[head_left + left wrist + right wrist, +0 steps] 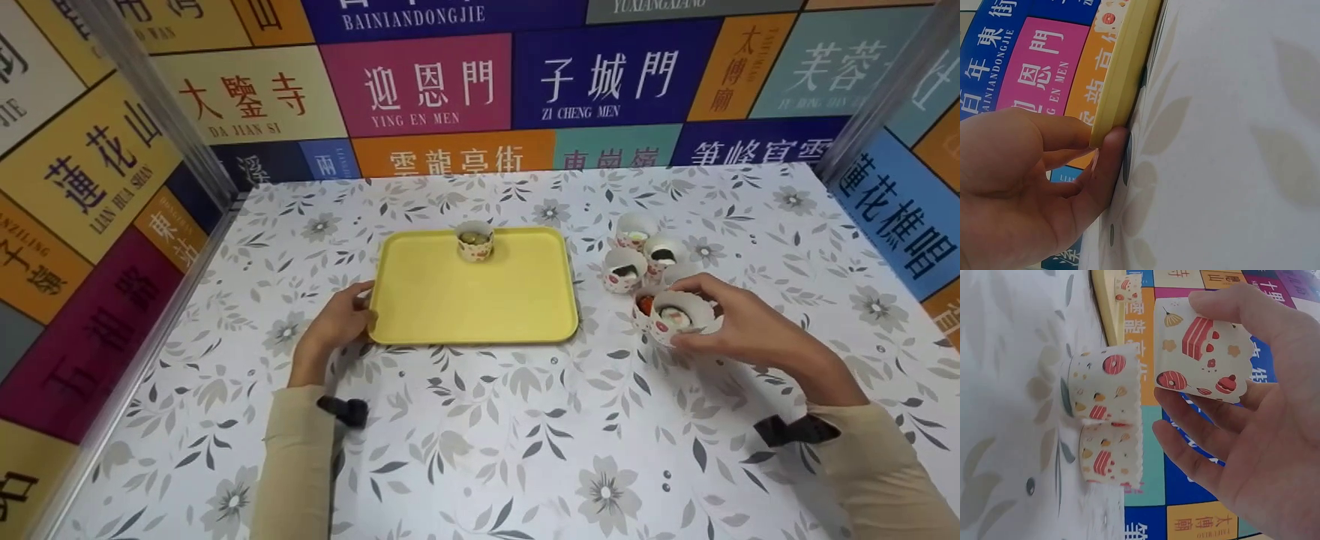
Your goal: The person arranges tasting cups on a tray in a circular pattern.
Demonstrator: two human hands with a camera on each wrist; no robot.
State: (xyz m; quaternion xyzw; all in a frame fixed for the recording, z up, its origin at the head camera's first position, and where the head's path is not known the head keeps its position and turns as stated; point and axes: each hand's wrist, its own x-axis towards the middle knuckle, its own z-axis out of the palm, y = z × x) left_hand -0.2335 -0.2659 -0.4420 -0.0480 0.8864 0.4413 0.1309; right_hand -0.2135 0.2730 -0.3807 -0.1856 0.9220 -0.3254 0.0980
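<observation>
In the head view my left hand [341, 319] pinches the left edge of a yellow tray [427, 300]. The left wrist view shows the tray's corner [1120, 84] between the thumb and fingers. A printed paper cup [476, 241] with greenish round pieces stands at the tray's far edge. My right hand [739, 319] grips another paper cup [1202, 349], which holds a pale piece of food like a sushi roll. In the right wrist view this cup is lifted off the table. Close beside it, a cup with red food [643, 306] is partly hidden.
Several more paper cups cluster right of the tray, among them a far one [636, 231] and two with dark-wrapped pieces, one left [624, 271], one right [664, 256]. A floral cloth [487, 450] covers the table. Printed panels [420, 82] rise along its back and sides.
</observation>
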